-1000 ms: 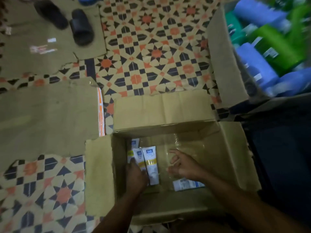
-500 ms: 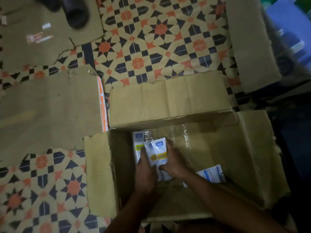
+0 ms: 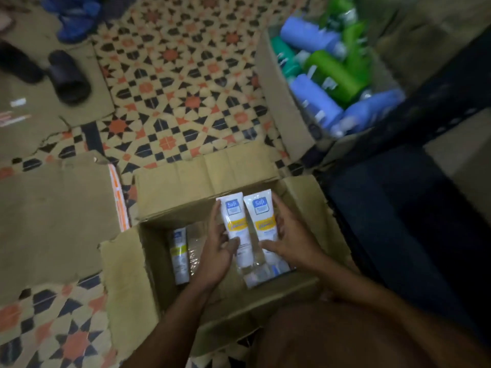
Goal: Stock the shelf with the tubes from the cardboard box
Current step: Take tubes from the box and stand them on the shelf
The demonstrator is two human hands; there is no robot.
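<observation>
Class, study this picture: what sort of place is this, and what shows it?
Probably a shop or stockroom floor during restocking: an open cardboard box of identical white tubes, a second box packed with blue and green bottles, flattened cardboard on the tiles.

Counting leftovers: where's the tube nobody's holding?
Head view: the loose tube sits inside the cardboard box, by its left wall, just left of the left hand.
</observation>
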